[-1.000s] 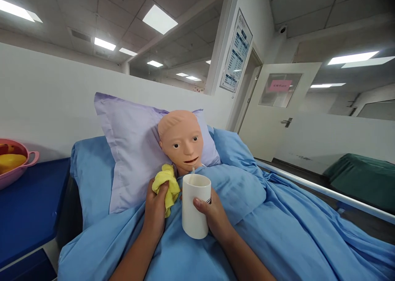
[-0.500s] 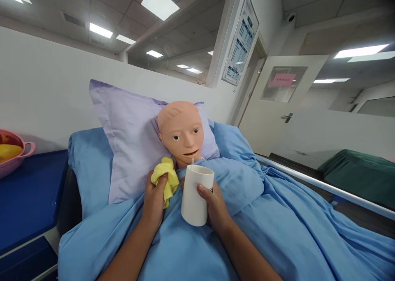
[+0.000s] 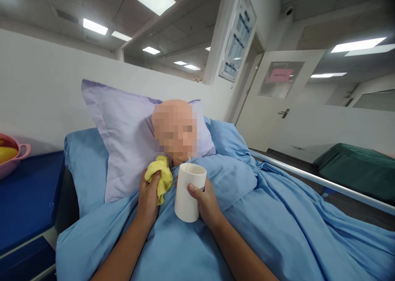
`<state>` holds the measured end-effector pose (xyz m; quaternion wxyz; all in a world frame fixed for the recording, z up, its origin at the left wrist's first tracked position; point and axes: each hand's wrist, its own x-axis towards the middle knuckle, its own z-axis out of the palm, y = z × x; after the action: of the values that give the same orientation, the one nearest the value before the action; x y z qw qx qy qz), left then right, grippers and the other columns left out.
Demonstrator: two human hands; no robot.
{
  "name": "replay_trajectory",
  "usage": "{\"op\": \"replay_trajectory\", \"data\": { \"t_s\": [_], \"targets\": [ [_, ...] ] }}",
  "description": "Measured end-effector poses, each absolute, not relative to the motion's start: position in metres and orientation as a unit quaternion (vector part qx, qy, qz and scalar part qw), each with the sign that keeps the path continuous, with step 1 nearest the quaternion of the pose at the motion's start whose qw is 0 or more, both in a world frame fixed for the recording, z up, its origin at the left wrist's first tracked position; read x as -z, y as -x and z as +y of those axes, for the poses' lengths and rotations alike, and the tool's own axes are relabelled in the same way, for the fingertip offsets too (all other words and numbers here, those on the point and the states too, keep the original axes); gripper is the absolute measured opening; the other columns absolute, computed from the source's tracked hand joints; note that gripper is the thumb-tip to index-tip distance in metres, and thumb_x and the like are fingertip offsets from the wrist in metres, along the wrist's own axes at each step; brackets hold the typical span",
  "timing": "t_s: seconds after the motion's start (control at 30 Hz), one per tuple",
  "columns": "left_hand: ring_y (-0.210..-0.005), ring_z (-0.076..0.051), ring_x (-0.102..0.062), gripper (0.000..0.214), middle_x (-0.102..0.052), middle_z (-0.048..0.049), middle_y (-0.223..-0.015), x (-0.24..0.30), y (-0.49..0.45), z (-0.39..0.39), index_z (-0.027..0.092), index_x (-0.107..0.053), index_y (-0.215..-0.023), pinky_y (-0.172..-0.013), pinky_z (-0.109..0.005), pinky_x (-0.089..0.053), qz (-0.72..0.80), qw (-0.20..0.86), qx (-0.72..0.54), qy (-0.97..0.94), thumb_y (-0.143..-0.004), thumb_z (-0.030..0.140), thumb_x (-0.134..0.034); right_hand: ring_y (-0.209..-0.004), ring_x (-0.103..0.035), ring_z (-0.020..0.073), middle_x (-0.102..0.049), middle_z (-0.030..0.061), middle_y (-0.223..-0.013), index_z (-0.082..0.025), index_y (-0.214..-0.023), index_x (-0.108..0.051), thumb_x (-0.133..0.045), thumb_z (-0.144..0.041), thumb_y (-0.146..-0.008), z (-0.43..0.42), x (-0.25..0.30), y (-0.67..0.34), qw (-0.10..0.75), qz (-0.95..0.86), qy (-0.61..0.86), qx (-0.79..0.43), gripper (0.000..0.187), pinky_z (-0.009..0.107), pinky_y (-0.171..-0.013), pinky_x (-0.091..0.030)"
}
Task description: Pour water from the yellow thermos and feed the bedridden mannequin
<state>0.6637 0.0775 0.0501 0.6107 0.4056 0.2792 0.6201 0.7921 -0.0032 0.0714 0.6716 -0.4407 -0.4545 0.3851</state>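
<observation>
A training manikin's head [image 3: 175,108] rests on a lilac pillow [image 3: 126,149], its body under a blue quilt [image 3: 277,223]. My right hand [image 3: 205,198] is wrapped around a white cup [image 3: 187,196], thumb on its near side and fingers mostly hidden behind. Out of the cup's top rises a thin pale straw [image 3: 189,161], its upper end near the manikin's chin. Whether it touches the mouth I cannot tell, as the face is blurred. Bunched in my left hand [image 3: 148,198] is a yellow cloth [image 3: 160,176], held beside the manikin's neck, left of the cup.
On the left, a pink basin [image 3: 12,161] with something yellow inside stands on a dark blue cabinet top [image 3: 27,194]. A white bed rail [image 3: 324,184] runs along the right side. Beyond it are a door [image 3: 262,116] and a green-covered shape [image 3: 354,172].
The whole view has shifted slightly, so everything sits a little further left. Both hands keep their hold on the cup and the cloth, with little movement relative to the manikin.
</observation>
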Motion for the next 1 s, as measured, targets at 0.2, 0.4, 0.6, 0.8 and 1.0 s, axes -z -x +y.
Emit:
{"op": "replay_trajectory", "data": {
  "t_s": [0.2, 0.4, 0.6, 0.8, 1.0],
  "targets": [
    [-0.088, -0.019, -0.062, 0.040, -0.064, -0.0018, -0.099, -0.064, -0.656, 0.071, 0.024, -0.057, -0.111, -0.078, -0.031, -0.051, 0.361, 0.460, -0.647, -0.489, -0.077, 0.040, -0.070, -0.089, -0.067, 0.0239, -0.072, 0.0074, -0.104, -0.021, -0.113, -0.061, -0.080, -0.050, -0.071, -0.011, -0.071, -0.786, 0.724, -0.453, 0.448, -0.264, 0.055, 0.038, -0.079, -0.054],
    [-0.137, -0.031, -0.045, 0.043, -0.050, -0.0157, -0.141, -0.097, -0.661, 0.077, 0.021, -0.058, -0.112, -0.114, -0.050, -0.038, 0.176, 0.032, -0.701, -0.690, -0.072, 0.019, -0.073, -0.092, -0.066, 0.0245, -0.072, 0.0061, -0.104, -0.021, -0.113, -0.062, -0.083, -0.043, -0.068, -0.014, -0.074, -0.784, 0.784, -0.395, 0.446, -0.173, 0.054, 0.040, -0.085, -0.053],
    [-0.140, -0.025, -0.047, 0.034, -0.057, -0.0115, -0.144, -0.136, -0.691, 0.112, 0.021, -0.062, -0.124, -0.120, -0.051, -0.035, 0.025, -0.100, -0.436, -0.894, -0.094, 0.017, -0.046, -0.097, -0.064, 0.0241, -0.069, 0.0067, -0.109, -0.020, -0.117, -0.058, -0.080, -0.044, -0.072, -0.010, -0.078, -0.788, 0.806, -0.357, 0.450, -0.142, 0.055, 0.042, -0.092, -0.051],
    [-0.134, -0.024, -0.054, 0.034, -0.064, -0.0124, -0.135, -0.126, -0.694, 0.116, 0.019, -0.065, -0.123, -0.121, -0.051, -0.035, 0.035, -0.082, -0.383, -0.920, -0.097, 0.021, -0.043, -0.098, -0.063, 0.0240, -0.067, 0.0068, -0.111, -0.020, -0.117, -0.057, -0.079, -0.045, -0.073, -0.011, -0.078, -0.787, 0.799, -0.370, 0.448, -0.153, 0.055, 0.043, -0.093, -0.049],
    [-0.125, -0.023, -0.061, 0.032, -0.070, -0.0126, -0.123, -0.076, -0.669, 0.107, 0.019, -0.064, -0.122, -0.111, -0.047, -0.049, 0.068, -0.095, -0.453, -0.884, -0.095, 0.017, -0.046, -0.096, -0.064, 0.0233, -0.067, 0.0060, -0.108, -0.020, -0.115, -0.057, -0.081, -0.044, -0.073, -0.009, -0.076, -0.786, 0.790, -0.383, 0.455, -0.149, 0.054, 0.042, -0.091, -0.051]
  ]
}}
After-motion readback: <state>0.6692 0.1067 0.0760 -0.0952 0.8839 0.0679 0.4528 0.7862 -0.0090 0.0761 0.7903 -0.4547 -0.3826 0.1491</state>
